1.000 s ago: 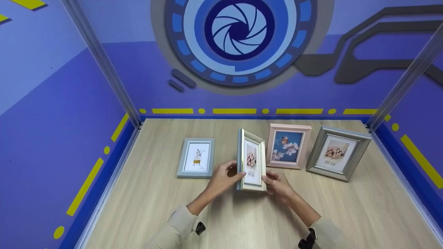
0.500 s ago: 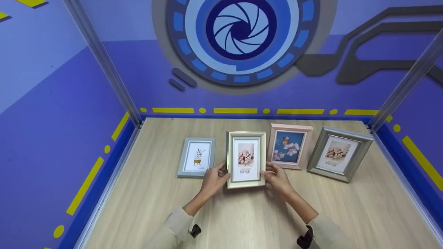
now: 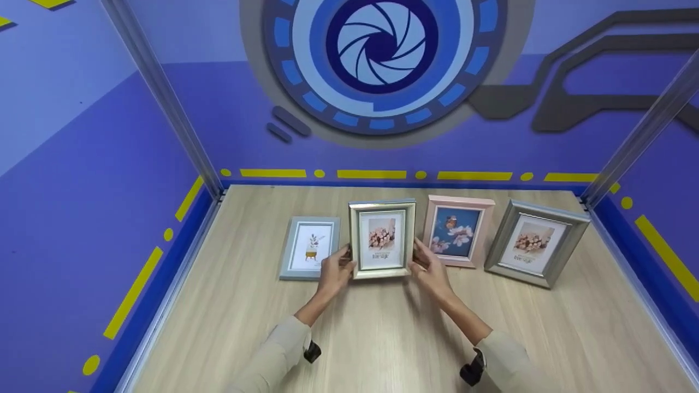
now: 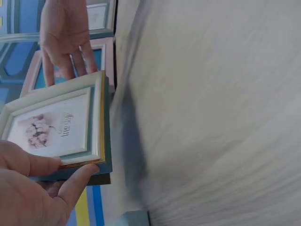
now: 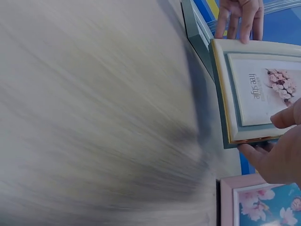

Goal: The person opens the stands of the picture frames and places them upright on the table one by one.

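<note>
A gold-rimmed picture frame (image 3: 356,240) with a bouquet print faces forward, held between both hands. My left hand (image 3: 334,275) pinches its left side near the bottom corner, thumb in front, as the left wrist view shows. On the opposite side my right hand (image 3: 433,273) grips the lower edge, with its thumb (image 5: 284,117) over the front. Below the held frame a shadow falls on the wooden table (image 3: 360,338). Left of it stands a small blue-grey frame (image 3: 286,256) with a potted-plant print, partly overlapped by the left hand.
A pink frame (image 3: 484,229) with a blossom-and-butterfly print stands just right of the held one. Farther right, a silver-grey frame (image 3: 494,256) with a bouquet print is angled inward. Blue-purple panels (image 3: 218,125) with yellow dashes wall the table at the back and sides.
The held frame has turned from a sideways angle to face forward, then shifted left and farther back. Both hands have moved along with it; the other frames stay put.
</note>
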`<state>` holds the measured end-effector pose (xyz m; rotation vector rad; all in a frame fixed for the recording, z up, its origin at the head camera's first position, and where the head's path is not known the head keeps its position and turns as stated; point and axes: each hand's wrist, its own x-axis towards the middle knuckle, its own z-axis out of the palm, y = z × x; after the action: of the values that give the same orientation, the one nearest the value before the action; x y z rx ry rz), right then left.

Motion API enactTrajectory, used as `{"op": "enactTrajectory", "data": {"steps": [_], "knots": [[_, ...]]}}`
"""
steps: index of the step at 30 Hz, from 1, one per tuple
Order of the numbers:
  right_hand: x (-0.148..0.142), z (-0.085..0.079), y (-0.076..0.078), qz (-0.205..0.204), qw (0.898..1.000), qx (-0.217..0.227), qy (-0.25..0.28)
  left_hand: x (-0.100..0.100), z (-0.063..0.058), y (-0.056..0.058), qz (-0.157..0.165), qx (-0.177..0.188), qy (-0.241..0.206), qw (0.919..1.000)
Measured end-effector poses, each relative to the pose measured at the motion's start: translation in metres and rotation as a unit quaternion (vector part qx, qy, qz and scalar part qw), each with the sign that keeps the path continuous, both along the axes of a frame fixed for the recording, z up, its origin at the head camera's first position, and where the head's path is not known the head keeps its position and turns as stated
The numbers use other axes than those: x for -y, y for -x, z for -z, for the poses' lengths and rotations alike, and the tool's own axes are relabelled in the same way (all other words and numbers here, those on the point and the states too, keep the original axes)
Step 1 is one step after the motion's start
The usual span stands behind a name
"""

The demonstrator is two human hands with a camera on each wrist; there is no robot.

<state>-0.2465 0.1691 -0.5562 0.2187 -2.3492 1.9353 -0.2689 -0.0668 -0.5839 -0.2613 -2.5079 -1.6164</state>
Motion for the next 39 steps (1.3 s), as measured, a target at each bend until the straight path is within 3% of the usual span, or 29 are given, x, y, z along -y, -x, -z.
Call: {"op": "enactTrajectory", "data": {"steps": [4,9,17,23,32,39], "knots": [[0.0,0.012,0.011,-0.016,1.0,-0.01,0.012,-0.003,0.007,0.011,-0.016,0.003,0.003,0.9999],[-0.002,0.034,0.025,-0.029,0.999,0.009,0.035,-0.009,0.012,0.024,-0.023,0.006,0.005,0.9997],[-0.009,0.043,0.03,-0.046,0.996,0.055,0.045,-0.019,0.021,0.041,-0.014,-0.014,0.004,0.9998],[-0.007,0.043,0.03,-0.05,0.995,0.075,0.038,-0.017,0.023,0.044,-0.02,-0.004,0.001,0.9998],[0.0,0.023,0.023,-0.061,0.993,0.088,0.054,-0.011,0.022,0.046,-0.015,0.009,0.005,0.9998],[-0.005,0.041,0.032,-0.064,0.991,0.093,0.069,-0.012,0.022,0.049,-0.013,0.013,0.012,0.9998]]}}
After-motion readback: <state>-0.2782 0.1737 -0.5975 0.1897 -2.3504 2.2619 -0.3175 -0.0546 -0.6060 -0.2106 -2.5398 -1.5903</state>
